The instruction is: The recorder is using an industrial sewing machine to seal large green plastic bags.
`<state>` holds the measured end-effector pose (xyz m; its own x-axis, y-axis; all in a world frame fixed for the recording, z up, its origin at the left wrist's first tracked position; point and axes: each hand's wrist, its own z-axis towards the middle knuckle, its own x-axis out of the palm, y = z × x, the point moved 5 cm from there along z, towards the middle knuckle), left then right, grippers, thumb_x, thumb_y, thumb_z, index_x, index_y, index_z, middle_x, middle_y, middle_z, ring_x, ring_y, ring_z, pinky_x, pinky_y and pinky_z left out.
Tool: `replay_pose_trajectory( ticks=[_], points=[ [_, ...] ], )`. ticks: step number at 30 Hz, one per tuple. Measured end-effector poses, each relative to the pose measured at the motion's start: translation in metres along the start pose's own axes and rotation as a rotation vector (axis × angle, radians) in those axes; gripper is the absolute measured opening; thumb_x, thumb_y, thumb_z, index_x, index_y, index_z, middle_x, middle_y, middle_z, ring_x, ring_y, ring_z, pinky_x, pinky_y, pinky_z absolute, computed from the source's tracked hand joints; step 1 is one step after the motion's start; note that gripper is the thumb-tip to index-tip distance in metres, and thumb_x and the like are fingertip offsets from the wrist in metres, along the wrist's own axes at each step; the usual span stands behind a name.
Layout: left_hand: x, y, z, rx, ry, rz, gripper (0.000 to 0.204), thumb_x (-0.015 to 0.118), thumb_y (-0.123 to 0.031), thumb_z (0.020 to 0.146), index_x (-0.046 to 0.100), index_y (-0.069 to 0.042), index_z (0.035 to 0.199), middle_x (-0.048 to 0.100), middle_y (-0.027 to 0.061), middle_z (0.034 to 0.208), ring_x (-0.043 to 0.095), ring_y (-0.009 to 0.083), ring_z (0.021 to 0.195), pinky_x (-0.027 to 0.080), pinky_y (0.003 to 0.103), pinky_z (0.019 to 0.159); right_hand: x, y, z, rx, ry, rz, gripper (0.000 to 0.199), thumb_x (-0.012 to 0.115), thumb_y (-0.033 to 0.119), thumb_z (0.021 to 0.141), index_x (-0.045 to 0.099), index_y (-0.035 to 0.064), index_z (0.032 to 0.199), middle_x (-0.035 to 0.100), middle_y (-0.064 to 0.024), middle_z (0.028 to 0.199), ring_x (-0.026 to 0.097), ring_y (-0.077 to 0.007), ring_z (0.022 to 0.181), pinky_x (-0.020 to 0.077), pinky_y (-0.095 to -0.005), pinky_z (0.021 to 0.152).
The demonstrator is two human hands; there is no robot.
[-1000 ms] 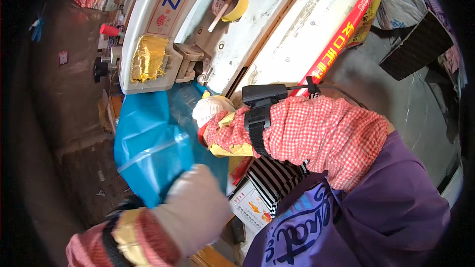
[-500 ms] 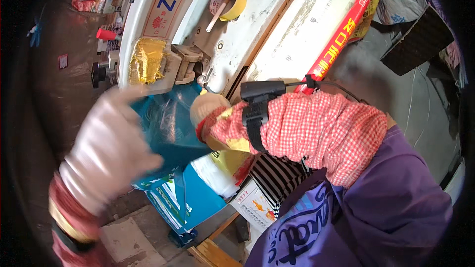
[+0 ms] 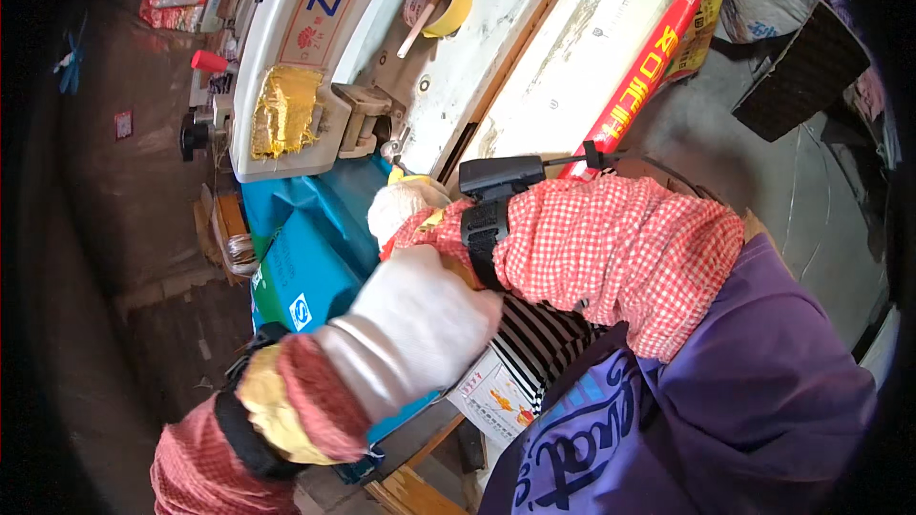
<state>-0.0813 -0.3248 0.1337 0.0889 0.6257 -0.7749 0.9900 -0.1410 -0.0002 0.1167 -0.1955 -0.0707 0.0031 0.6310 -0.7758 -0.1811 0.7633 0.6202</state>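
My left hand [image 3: 420,319], in a white glove, reaches across to just below my right forearm. Its fingers look curled, but what lies in them is hidden. By the head of a white sewing machine [image 3: 243,148], my right hand [image 3: 405,210], also gloved in white, is at the edge of a blue plastic sheet or bag [image 3: 310,257] with a green patch. My right sleeve and the glove's bulk hide those fingers. The blue plastic runs from under the machine's presser area toward my left forearm.
On the machine bed lies a yellow tape roll [image 3: 456,14] with a pale stick in it. A red strip [image 3: 639,76] edges the white table. A dark box flap [image 3: 803,72] stands at the right. Below my hands is a printed white carton [image 3: 496,401] near a wooden bar [image 3: 415,491].
My left hand has swung from the left side rightward to below my right forearm. The blue plastic lies differently, with its green patch now showing. My right hand stays near the machine head.
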Motion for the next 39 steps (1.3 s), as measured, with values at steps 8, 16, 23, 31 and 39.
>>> replay_pose_trajectory(
  ticks=[8, 16, 23, 31, 39],
  points=[
    [-0.03, 0.1, -0.049, -0.093, -0.131, -0.04, 0.021, 0.074, -0.031, 0.069, 0.064, -0.013, 0.065, 0.056, 0.0093, 0.06, 0.06, 0.0302, 0.067, 0.05, 0.042, 0.072, -0.064, -0.023, -0.062, 0.212, -0.2, 0.581, 0.027, 0.072, 0.035, 0.07, 0.07, 0.01, 0.079, 0.065, -0.0131, 0.078, 0.063, -0.0346, 0.073, 0.0493, -0.0467, 0.067],
    [-0.084, 0.132, -0.056, -0.443, -0.009, 0.145, 0.018, 0.068, -0.017, 0.078, 0.062, -0.002, 0.068, 0.059, 0.0122, 0.07, 0.055, 0.032, 0.066, 0.046, 0.041, 0.066, -0.073, -0.027, -0.085, 0.3, -0.346, 0.696, 0.023, 0.068, 0.033, 0.071, 0.069, 0.0104, 0.071, 0.063, -0.0119, 0.069, 0.062, -0.0337, 0.066, 0.0484, -0.0438, 0.061],
    [0.051, 0.141, -0.035, -0.221, 0.06, -0.023, 0.048, 0.06, -0.051, 0.085, 0.067, -0.003, 0.086, 0.063, 0.0159, 0.083, 0.06, 0.0363, 0.09, 0.047, 0.044, 0.08, -0.061, -0.028, -0.091, 0.256, -0.501, 0.815, 0.023, 0.065, 0.032, 0.072, 0.068, 0.0108, 0.064, 0.061, -0.0109, 0.06, 0.061, -0.0329, 0.059, 0.0476, -0.0412, 0.057],
    [-0.026, 0.073, -0.077, -0.126, 0.172, -0.319, 0.029, 0.067, -0.038, 0.075, 0.063, -0.01, 0.068, 0.052, 0.007, 0.056, 0.058, 0.0277, 0.053, 0.046, 0.04, 0.051, -0.036, -0.021, -0.093, 0.188, -0.143, 0.044, 0.021, 0.055, 0.022, 0.082, 0.068, 0.0068, 0.078, 0.061, -0.0091, 0.063, 0.059, -0.0259, 0.058, 0.0488, -0.0399, 0.058],
    [0.036, -0.05, -0.009, -0.2, -0.142, -0.449, 0.015, 0.057, -0.021, 0.085, 0.059, -0.01, 0.075, 0.055, 0.007, 0.058, 0.059, 0.027, 0.054, 0.045, 0.042, 0.049, -0.095, 0.0, -0.103, 0.171, 0.113, -0.062, 0.016, 0.055, 0.021, 0.084, 0.065, 0.0092, 0.079, 0.059, -0.0047, 0.065, 0.058, -0.0168, 0.059, 0.0491, -0.033, 0.056]
  ],
)
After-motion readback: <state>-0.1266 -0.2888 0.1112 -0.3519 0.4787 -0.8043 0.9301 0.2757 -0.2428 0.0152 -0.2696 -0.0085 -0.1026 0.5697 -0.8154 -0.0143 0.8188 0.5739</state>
